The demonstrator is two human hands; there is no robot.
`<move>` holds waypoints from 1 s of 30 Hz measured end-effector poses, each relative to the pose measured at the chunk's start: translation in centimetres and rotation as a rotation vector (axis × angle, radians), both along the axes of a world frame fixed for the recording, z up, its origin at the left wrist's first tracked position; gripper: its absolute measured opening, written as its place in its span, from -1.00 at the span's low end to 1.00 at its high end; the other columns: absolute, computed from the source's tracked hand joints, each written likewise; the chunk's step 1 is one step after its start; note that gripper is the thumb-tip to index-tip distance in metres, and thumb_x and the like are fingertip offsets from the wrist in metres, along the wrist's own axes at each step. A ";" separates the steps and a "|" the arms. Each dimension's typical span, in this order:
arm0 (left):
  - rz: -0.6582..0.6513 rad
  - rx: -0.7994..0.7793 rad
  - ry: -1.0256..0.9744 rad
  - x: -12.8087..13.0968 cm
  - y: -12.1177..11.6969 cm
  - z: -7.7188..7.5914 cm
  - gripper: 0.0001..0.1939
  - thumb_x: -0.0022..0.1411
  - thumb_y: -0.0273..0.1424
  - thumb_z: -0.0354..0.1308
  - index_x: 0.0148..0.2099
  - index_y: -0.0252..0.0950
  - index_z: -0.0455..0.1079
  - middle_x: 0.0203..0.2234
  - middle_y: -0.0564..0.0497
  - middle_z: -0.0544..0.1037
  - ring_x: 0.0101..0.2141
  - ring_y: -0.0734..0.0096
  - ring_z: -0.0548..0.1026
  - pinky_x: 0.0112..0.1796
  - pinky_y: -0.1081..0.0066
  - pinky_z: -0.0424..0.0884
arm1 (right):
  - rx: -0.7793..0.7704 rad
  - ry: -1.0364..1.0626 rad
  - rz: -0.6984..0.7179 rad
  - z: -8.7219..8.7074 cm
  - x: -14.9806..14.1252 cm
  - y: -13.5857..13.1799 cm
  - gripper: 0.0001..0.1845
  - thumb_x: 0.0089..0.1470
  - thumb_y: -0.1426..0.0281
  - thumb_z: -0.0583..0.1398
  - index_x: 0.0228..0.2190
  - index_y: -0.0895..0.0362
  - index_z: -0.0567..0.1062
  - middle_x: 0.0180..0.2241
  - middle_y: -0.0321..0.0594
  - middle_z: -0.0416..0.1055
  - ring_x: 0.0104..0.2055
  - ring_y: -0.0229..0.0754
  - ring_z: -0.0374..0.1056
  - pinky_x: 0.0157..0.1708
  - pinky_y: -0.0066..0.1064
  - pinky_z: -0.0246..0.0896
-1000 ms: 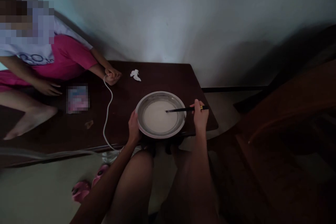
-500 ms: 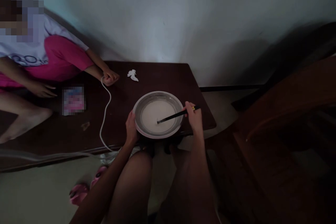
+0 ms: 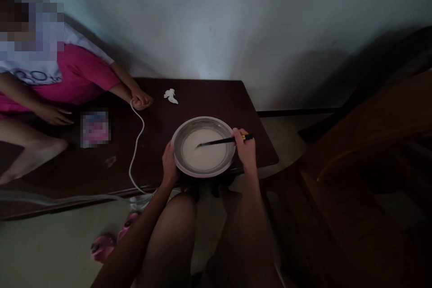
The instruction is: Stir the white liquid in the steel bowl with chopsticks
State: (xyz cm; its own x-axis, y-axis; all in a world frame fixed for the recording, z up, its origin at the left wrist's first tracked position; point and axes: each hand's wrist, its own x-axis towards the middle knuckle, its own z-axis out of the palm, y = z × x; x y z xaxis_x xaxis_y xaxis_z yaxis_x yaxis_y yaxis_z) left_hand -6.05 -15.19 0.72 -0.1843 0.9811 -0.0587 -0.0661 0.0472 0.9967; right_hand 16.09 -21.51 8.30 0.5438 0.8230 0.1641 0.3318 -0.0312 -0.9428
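Observation:
A round metal bowl (image 3: 178, 134) holding a white liquid (image 3: 207, 153) sits near the front right of a dark wooden table (image 3: 209, 99). My left hand (image 3: 168, 164) grips the bowl's left rim. My right hand (image 3: 245, 148), at the bowl's right rim, holds dark chopsticks (image 3: 219, 141) whose tips dip into the liquid left of its middle.
Another person in a pink and white shirt (image 3: 77, 72) sits on the table's left part, one hand (image 3: 141, 99) closed on a white cable (image 3: 137, 144) that runs to the front edge. A crumpled white scrap (image 3: 170, 95) lies beyond the bowl. Pink slippers (image 3: 111, 240) are on the floor; dark wooden furniture (image 3: 364, 153) stands at right.
The chopstick tips have swept around in the liquid, from the middle toward the front left, then up to the left. My left hand stays on the rim.

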 end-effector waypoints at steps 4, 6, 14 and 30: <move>-0.004 -0.010 -0.019 0.1 -0.2 0.2 -0.56 0.19 -0.17 0.03 -0.05 -0.37 0.47 -0.06 -0.16 0.54 -0.01 0.16 0.43 0.07 0.28 0.31 | 0.017 -0.003 -0.176 0.0 0.6 -0.2 -0.53 0.16 0.08 0.03 -0.61 0.09 0.40 -0.69 -0.36 0.26 -0.60 -0.28 0.16 -0.51 -0.42 0.05; -0.008 0.022 -0.001 0.1 -0.3 0.4 -0.58 0.19 -0.18 0.03 -0.07 -0.36 0.47 -0.07 -0.15 0.54 -0.01 0.17 0.43 0.06 0.31 0.32 | -0.002 0.025 -0.110 0.0 0.5 -0.3 -0.53 0.16 0.08 0.03 -0.63 0.09 0.39 -0.71 -0.37 0.24 -0.62 -0.29 0.14 -0.53 -0.42 0.03; -0.037 0.031 -0.022 -0.1 -0.2 0.2 -0.58 0.21 -0.18 0.01 -0.06 -0.37 0.44 -0.05 -0.16 0.52 -0.02 0.18 0.43 0.06 0.31 0.32 | 0.009 -0.029 -0.179 0.2 0.3 -0.1 -0.54 0.17 0.08 0.03 -0.58 0.10 0.41 -0.67 -0.36 0.30 -0.57 -0.28 0.20 -0.47 -0.42 0.10; -0.002 0.012 0.011 -0.1 -0.2 0.7 -0.61 0.23 -0.23 0.02 -0.05 -0.38 0.46 -0.02 -0.17 0.52 0.07 0.16 0.39 0.12 0.33 0.27 | -0.034 0.025 0.034 0.2 -0.3 0.1 -0.53 0.15 0.04 0.05 -0.59 0.09 0.42 -0.70 -0.38 0.24 -0.58 -0.28 0.19 -0.49 -0.43 0.08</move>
